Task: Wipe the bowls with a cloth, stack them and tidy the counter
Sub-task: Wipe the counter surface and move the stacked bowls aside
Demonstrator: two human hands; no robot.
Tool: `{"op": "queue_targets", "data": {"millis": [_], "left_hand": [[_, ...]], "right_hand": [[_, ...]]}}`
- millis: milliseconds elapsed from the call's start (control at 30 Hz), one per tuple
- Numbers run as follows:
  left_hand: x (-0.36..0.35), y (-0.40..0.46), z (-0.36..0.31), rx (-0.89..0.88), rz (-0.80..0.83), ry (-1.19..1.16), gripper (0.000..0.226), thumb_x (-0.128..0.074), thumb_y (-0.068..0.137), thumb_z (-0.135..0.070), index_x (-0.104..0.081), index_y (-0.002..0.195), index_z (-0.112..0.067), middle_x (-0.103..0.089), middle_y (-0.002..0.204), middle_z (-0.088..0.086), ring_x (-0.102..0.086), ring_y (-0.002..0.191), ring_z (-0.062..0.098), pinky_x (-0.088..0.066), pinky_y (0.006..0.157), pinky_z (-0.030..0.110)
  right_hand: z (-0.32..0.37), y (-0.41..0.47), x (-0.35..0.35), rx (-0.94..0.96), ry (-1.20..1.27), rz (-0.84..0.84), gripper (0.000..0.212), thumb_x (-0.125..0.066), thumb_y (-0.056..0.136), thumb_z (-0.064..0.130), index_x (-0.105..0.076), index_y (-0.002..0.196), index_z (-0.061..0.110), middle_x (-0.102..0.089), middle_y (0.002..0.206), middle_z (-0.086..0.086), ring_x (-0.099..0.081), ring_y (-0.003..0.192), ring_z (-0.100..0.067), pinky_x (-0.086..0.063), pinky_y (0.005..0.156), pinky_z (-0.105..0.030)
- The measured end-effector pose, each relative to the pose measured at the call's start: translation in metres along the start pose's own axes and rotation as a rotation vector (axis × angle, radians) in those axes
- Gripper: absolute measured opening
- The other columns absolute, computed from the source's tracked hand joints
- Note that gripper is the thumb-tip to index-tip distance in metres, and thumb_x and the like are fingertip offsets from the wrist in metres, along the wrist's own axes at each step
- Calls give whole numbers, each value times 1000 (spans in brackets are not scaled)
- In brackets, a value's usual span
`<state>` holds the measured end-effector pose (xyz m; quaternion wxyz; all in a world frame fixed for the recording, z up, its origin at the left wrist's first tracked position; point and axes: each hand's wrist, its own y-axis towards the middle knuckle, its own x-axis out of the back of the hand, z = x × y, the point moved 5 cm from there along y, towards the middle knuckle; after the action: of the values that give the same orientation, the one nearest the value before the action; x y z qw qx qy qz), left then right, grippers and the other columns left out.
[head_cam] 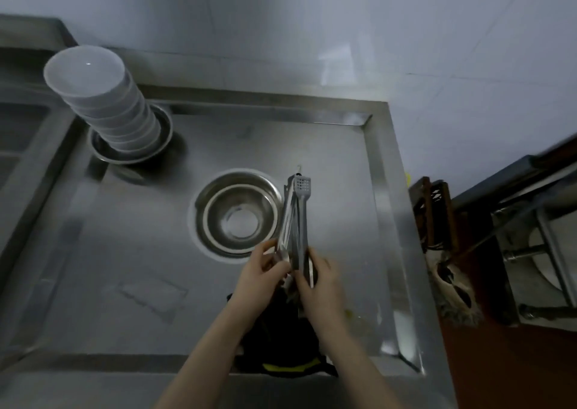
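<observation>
I see both hands low centre over the brushed steel counter (131,252). Left hand (262,271) and right hand (321,280) both curl round the near ends of a bundle of long metal utensils (295,218), slotted flat tip pointing to 12 o'clock. Nested round steel bowls (239,213) sit just beside the bundle at 9 o'clock. At 10 o'clock, well apart: leaning stack of smooth white bowls (106,102) in a steel dish (162,140). Dark cloth (281,340) under my wrists.

Dim light; pale tiled wall (406,33) behind a steel counter (125,252); reddish floor (499,371) at right.
</observation>
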<state>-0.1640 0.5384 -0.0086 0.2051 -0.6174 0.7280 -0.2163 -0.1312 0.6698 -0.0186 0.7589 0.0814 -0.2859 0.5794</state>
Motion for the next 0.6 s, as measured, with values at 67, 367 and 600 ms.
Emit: {"op": "queue_targets", "data": {"millis": [67, 367, 600], "left_hand": [[39, -7, 0, -19, -58, -1, 42, -61, 92, 1, -53, 131, -14, -70, 93, 8, -60, 57, -1, -44, 51, 13], [241, -36, 29, 29, -267, 17, 41, -60, 95, -2, -51, 132, -16, -70, 101, 9, -61, 64, 4, -46, 55, 15], [329, -35, 45, 63, -285, 43, 33, -56, 98, -5, -52, 128, -19, -68, 108, 7, -60, 72, 6, -46, 60, 16]], "right_hand": [[24, -7, -32, 53, -8, 50, 37, -64, 91, 18, -58, 128, 25, -54, 102, 8, -52, 85, 2, -40, 76, -6], [109, -52, -212, 60, -73, 301, 44, -63, 93, 20, -53, 135, 25, -51, 109, 8, -51, 99, -6, -47, 94, -27], [137, -68, -299, 46, -107, 368, 38, -65, 91, 23, -58, 128, 22, -57, 112, 0, -55, 104, -14, -42, 88, -20]]}}
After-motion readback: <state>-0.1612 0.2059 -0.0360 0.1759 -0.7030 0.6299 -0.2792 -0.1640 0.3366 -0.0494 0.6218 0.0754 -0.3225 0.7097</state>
